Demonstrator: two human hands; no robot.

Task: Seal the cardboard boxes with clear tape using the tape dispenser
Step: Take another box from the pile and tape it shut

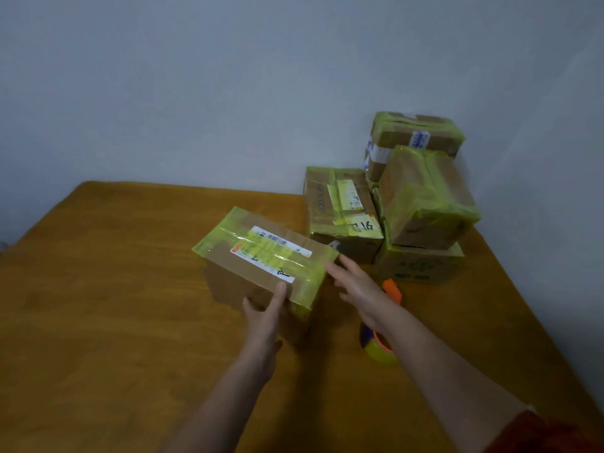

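Hands, left (265, 318) and right (358, 289), at box (261, 256) lying far-left to near-right.

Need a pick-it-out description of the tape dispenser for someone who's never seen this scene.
On the wooden table, look right of the lone box in the middle, nearer the viewer than the stack of taped boxes. The tape dispenser lies there, partly under the right forearm. It's the only non-cardboard item: orange handle, yellowish tape roll.
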